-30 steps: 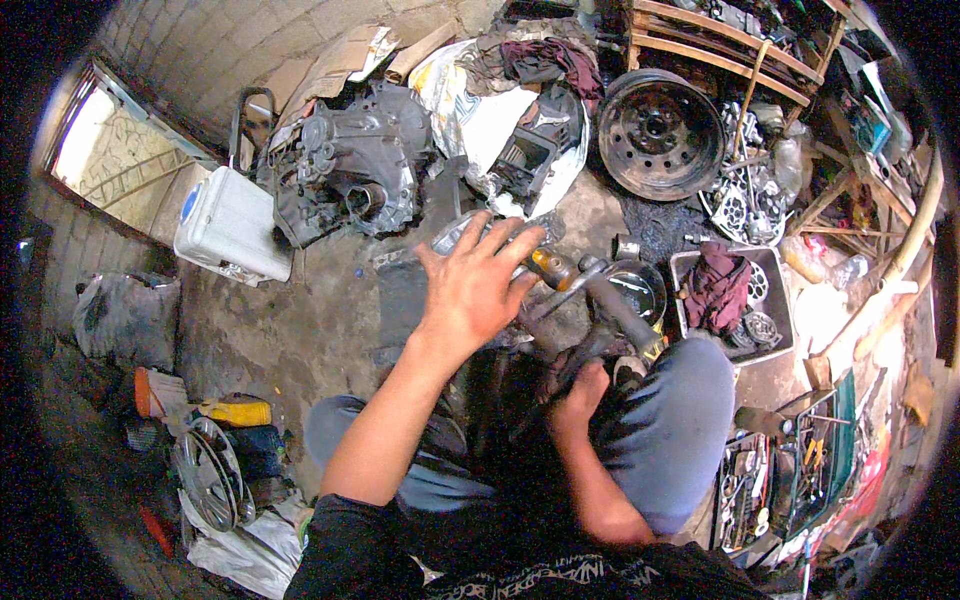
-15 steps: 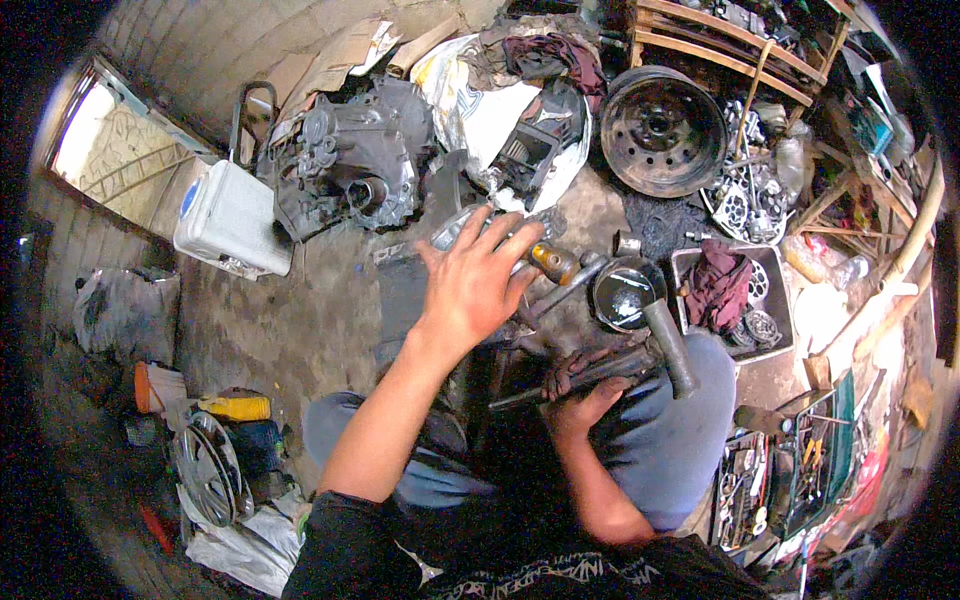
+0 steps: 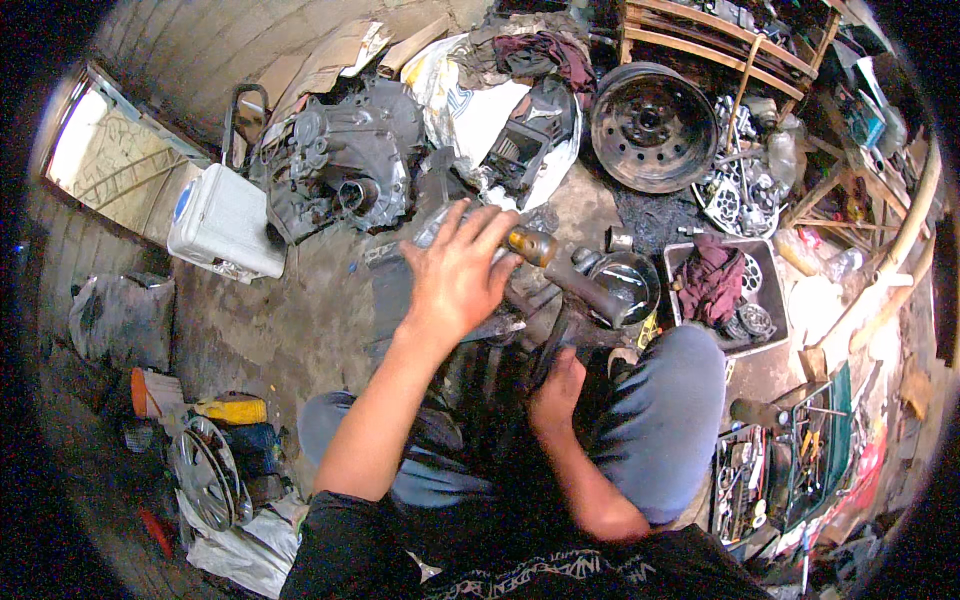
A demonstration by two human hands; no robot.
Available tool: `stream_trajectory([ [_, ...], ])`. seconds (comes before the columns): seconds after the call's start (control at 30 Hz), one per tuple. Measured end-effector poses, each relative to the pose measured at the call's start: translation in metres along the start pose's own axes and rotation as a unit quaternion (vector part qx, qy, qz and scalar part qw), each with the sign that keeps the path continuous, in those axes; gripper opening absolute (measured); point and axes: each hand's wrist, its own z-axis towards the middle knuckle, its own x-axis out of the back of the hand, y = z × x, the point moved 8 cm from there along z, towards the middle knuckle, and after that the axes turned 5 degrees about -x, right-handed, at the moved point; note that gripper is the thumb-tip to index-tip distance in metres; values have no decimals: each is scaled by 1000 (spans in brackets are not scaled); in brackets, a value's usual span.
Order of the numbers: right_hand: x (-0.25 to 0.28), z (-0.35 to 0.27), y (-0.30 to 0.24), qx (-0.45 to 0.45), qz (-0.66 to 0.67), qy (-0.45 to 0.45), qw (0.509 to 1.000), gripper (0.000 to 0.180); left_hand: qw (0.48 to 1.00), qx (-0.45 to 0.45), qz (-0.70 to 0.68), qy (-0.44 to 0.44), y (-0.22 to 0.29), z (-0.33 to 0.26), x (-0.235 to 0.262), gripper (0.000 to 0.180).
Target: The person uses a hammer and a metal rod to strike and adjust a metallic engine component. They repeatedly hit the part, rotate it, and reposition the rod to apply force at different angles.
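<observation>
While the right hand (image 3: 558,393) grips the hammer (image 3: 590,293), its head near the amber-ended tool (image 3: 533,246) between two and three o'clock from the left hand (image 3: 455,270), a glancing stroke could catch spread fingers (whether they clasp anything, I cannot tell).

Grey block wall (image 3: 200,50) beyond left hand (image 3: 455,265); bright opening (image 3: 110,150) far left of it; stained floor (image 3: 310,310) nearer left; wooden rack (image 3: 700,60) beyond right hand (image 3: 558,395); strong light farther right.
</observation>
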Motion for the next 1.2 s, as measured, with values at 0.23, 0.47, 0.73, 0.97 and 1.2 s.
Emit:
stream_trajectory([
  [0.23,3,-4,-35,-27,427,-41,903,58,1000,-15,26,-6,3,-2,-4,46],
  [0.47,16,-5,-27,9,46,90,995,52,1000,-3,8,-2,1,-4,0,46],
  [0.73,5,6,-22,68,-28,40,996,55,999,6,-18,50,-2,0,1,47],
  [0.97,-3,-10,-38,-65,512,-59,854,63,1000,-4,-6,30,0,-2,1,47],
  [1.2,4,-2,-24,25,80,50,995,65,997,-12,-35,63,-12,-12,2,46],
])
